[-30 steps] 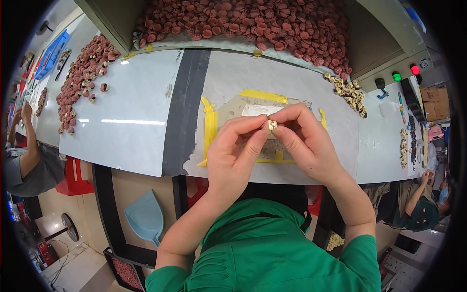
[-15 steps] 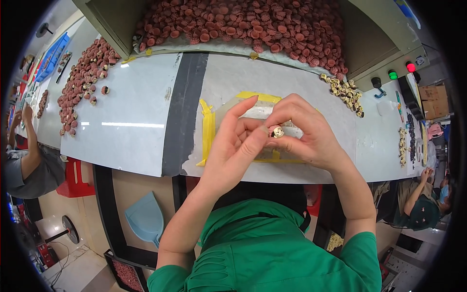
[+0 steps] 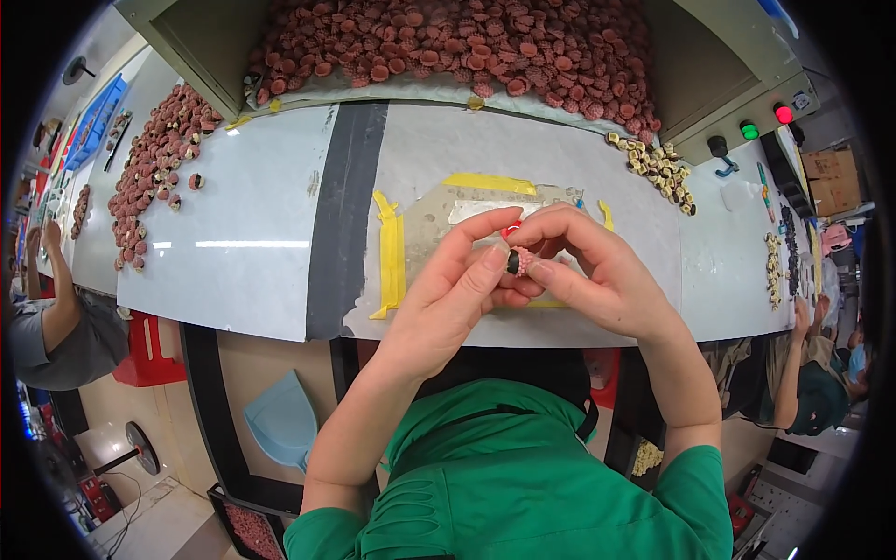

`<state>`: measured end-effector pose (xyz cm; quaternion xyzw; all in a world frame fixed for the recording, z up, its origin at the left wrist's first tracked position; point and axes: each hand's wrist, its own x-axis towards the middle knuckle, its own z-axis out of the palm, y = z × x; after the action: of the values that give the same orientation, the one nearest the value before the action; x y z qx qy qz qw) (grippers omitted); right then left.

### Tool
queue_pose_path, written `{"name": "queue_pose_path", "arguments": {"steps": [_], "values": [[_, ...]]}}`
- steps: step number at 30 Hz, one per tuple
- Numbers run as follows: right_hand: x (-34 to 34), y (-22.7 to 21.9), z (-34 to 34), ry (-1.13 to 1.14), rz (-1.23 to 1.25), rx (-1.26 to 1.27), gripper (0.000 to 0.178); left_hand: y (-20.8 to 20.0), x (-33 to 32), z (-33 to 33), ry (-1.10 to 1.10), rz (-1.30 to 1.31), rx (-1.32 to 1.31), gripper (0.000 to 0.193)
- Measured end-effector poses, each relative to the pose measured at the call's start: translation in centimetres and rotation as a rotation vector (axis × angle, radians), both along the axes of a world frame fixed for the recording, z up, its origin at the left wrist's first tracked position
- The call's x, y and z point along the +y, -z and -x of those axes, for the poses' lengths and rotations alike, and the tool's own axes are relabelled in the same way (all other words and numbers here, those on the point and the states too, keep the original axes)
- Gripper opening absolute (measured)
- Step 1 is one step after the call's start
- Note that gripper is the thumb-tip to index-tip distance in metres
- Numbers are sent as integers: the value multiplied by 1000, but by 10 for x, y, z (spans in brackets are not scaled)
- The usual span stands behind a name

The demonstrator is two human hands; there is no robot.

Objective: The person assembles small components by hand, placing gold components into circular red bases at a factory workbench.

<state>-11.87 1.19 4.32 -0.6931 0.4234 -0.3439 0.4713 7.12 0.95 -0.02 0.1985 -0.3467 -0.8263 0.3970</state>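
Above the worktable, my left hand [image 3: 446,287] and my right hand [image 3: 602,271] meet with their fingertips closed on one small piece. It is a pink, bumpy, cup-shaped part [image 3: 525,260] with a black portion on its left side. Behind my fingertips shows a small red spot [image 3: 511,229], too small to name. Under both hands lies a flat plate [image 3: 429,224] edged with yellow tape [image 3: 390,266], partly hidden by my fingers.
Across the back, a heap of pink bumpy cups [image 3: 448,47] fills an open bay. Cream-and-black pieces [image 3: 653,168] lie at the right, and pink-and-black assembled pieces [image 3: 154,168] at the left. Co-workers [image 3: 65,327] sit at both sides. A blue dustpan [image 3: 282,420] is below the table.
The piece between my fingers has turned: its cream face showed before, and now its pink bumpy side and black portion show. A red spot has come into view by my fingertips.
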Motion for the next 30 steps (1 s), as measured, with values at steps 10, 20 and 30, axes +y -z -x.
{"name": "queue_pose_path", "arguments": {"steps": [10,20,30], "values": [[0,8,4,-20,-23,-81,17,5,0,6,-42,68,-107,40],[1,17,73,265,375,388,23,-20,-43,-52,-462,786,-1247,26],[-50,32,139,444,655,796,13,-12,-129,-91,-689,1479,-1585,27]]}}
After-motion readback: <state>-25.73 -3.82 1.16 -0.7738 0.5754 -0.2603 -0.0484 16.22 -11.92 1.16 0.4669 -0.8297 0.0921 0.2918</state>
